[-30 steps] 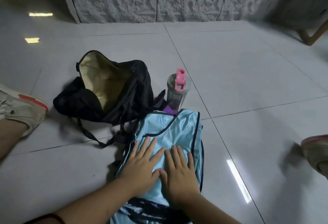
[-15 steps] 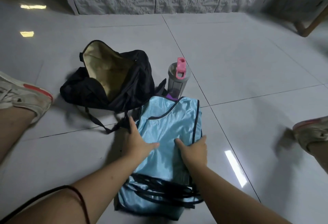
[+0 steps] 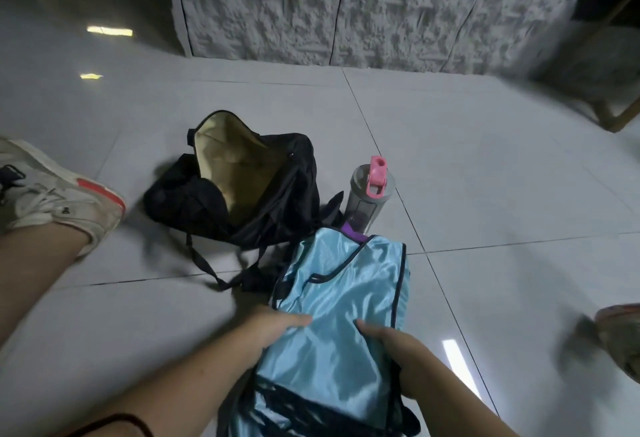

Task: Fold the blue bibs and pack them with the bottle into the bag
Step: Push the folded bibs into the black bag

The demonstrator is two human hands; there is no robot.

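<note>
A folded stack of light blue bibs with dark trim lies on the tiled floor in front of me. My left hand grips its left edge, thumb on top and fingers underneath. My right hand grips its right edge the same way. The black bag lies just beyond on the left, its mouth open and tan lining showing. A grey bottle with a pink lid stands upright right of the bag, touching the far end of the bibs.
My left foot in a white sneaker rests on the floor at the left, and my right shoe shows at the right edge. A textured white wall closes off the back. A wooden furniture leg stands far right.
My hands went from pressing flat on top of the bibs to gripping the stack by its two sides, and they slid closer to me along it.
</note>
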